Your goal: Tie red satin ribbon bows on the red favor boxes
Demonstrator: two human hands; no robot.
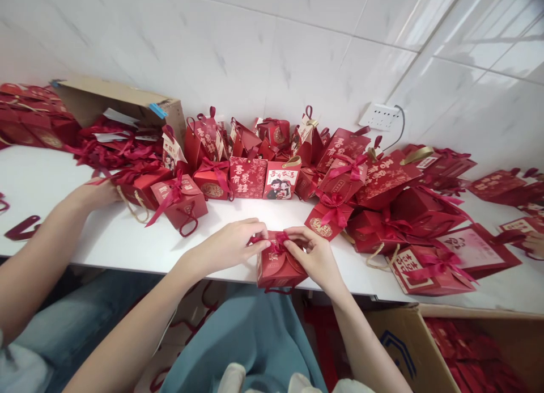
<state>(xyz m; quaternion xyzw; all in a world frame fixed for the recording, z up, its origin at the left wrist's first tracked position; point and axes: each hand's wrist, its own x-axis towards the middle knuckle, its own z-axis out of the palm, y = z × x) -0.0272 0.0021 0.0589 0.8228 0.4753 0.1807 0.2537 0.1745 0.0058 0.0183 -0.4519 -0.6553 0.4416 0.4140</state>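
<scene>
A small red gift box point(278, 273) stands at the table's front edge, right before me. Across its top runs a dark red ribbon point(277, 243), knotted or looped at the middle. My left hand point(242, 241) pinches the ribbon's left side between thumb and fingers. On the other side, my right hand point(312, 252) closes thumb and fingertips on the ribbon's right part, its other fingers curled by the box. A corded handle point(278, 291) hangs at the box's front. Just beyond my hands are a square red box with a cartoon couple point(280, 184) and a bow-topped box point(329, 216).
Several finished-looking red boxes line the white table point(238, 211) along the tiled wall. A cardboard carton point(119, 95) of ribbons stands back left; another carton point(397, 347) sits below right. A co-worker's hand point(96, 193) works at left, another person's hand point(534, 243) at far right.
</scene>
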